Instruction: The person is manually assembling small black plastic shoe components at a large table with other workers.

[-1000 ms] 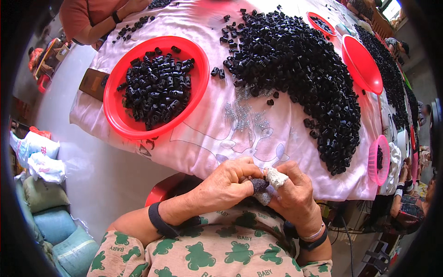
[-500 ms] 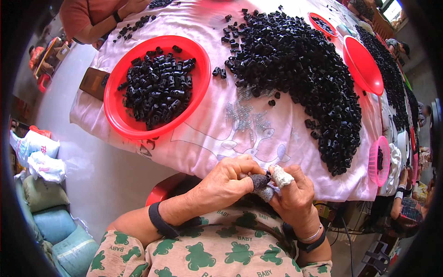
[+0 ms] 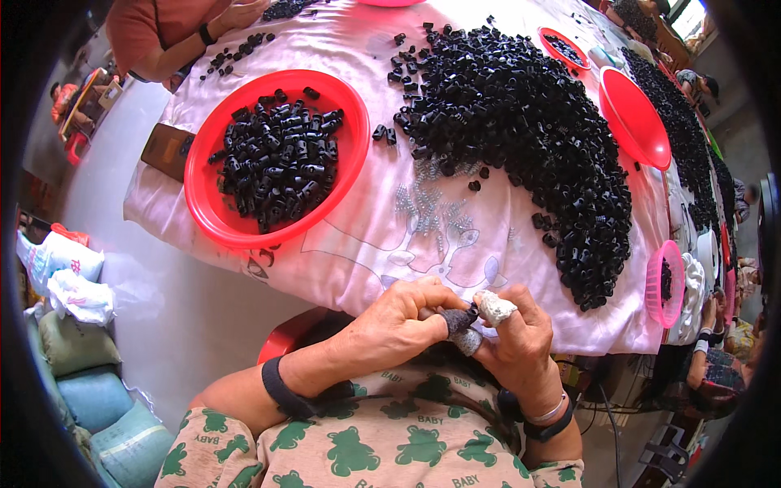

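Your left hand [image 3: 399, 321] and right hand [image 3: 517, 346] met at the worktop [image 3: 366, 244] edge, taped fingers [image 3: 492, 307] pinched narrow on one small black plastic part [image 3: 472, 311]. Held off the cloth: a slip would probably have dropped it into your lap.

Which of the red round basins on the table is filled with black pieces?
The big red basin at the left: black pieces cover its middle. The tilted red basin at the right shows bare inside.

Head camera looks steeply down, close over the table [image 3: 366, 260] (fisheye-bent edges)
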A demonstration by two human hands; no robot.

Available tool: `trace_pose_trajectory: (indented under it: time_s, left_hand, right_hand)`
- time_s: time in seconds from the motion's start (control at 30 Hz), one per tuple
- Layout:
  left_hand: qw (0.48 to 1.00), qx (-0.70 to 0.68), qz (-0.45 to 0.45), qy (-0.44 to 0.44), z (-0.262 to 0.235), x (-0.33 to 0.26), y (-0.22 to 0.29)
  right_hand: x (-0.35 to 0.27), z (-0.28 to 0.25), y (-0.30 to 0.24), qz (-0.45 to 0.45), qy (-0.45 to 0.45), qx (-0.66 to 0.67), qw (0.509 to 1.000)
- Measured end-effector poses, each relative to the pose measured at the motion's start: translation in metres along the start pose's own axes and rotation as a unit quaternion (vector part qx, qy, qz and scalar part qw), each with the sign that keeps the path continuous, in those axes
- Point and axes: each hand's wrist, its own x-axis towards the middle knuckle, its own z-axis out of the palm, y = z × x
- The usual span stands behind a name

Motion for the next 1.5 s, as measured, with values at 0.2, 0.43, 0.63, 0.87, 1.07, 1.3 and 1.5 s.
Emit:
trace_pose_trajectory:
  time_s: [0.2,0.43,0.63,0.87,1.07,1.3,1.5]
  left_hand:
    - [1.0,-0.017,-0.012,0.006,-0.002,-0.001,0.0]
    - [0.998,0.053,0.032,0.032,-0.001,0.002,-0.012]
    - [0.996,0.073,0.039,0.039,-0.002,0.003,-0.014]
    - [0.994,0.084,0.047,0.058,0.001,0.003,-0.01]
    - [0.996,-0.068,-0.061,0.018,0.0,-0.005,0.007]
    - [0.931,-0.326,-0.125,-0.101,-0.008,-0.003,-0.003]
    - [0.922,-0.354,-0.145,-0.06,-0.005,-0.001,0.001]
  right_hand:
    - [-0.003,0.002,0.001,0.005,-0.019,-0.016,1.0]
    - [-0.001,0.004,0.0,-0.006,-0.012,-0.033,0.999]
    - [-0.001,0.008,-0.001,0.001,0.005,-0.011,1.0]
    - [-0.002,0.012,0.002,-0.003,0.009,-0.012,1.0]
    - [-0.003,0.011,-0.003,0.032,0.058,0.057,0.996]
    - [-0.003,0.013,-0.008,0.016,0.103,0.11,0.988]
    - [0.005,0.006,-0.01,-0.018,0.092,0.052,0.994]
